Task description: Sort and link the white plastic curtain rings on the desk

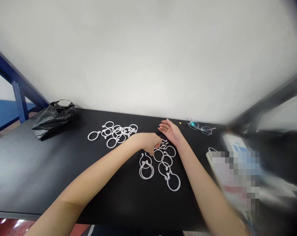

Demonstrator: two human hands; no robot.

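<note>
My left hand (152, 141) reaches across the middle of the black table with its fingers curled down. Its fingertips are beside the top of a loose group of white rings (167, 160), and what they hold, if anything, is hidden. These thin rings have small knobs at their ends, and several overlap. My right hand (171, 131) is just past that group, palm turned inward, fingers stretched out and holding nothing. Below my left wrist lies a small stack of white rings (146, 171). Another pile of white rings (117, 131) spreads out left of my left hand.
A crumpled black plastic bag (55, 116) sits at the table's (109, 193) back left. Eyeglasses (200, 127) lie near the pale wall (148, 65). At the right are a white box-like item (234, 142) and a partly blurred pale object (216, 164). Blue metal bars (19, 98) stand at the left.
</note>
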